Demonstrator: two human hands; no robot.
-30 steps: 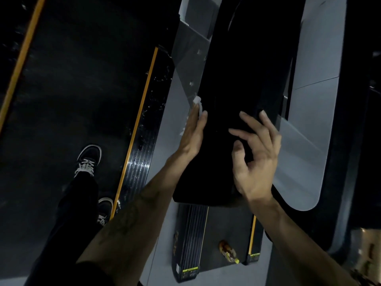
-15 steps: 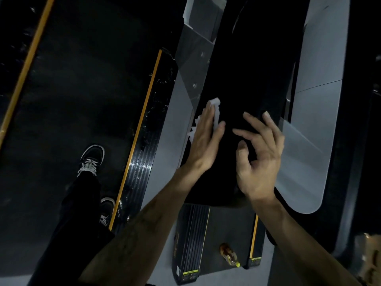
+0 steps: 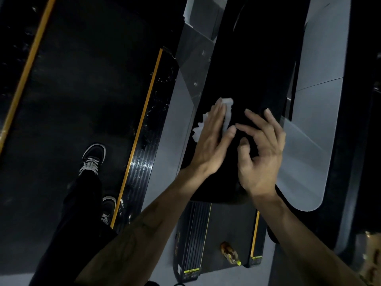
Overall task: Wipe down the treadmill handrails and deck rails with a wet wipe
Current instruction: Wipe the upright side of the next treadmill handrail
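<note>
Two hands over broad black padded treadmill handrail (image 3: pixel 243 79). Left hand (image 3: pixel 212 141), fingers straight, presses crumpled white wet wipe (image 3: pixel 225 112) flat on rail top. Right hand (image 3: pixel 261 153) loosely curled, holds nothing, hovers beside. Judgement: keep palm pressure even, stroke lengthwise, overlap passes, cover edges.

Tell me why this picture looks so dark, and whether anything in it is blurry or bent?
Head view: the light is dim, so the black handrail shows almost no detail; the white wipe under the left hand is the brightest thing. Small glints show on the wet deck rail. The wide lens slants straight edges. The right hand looks slightly soft; the bottle is small and indistinct.
</note>
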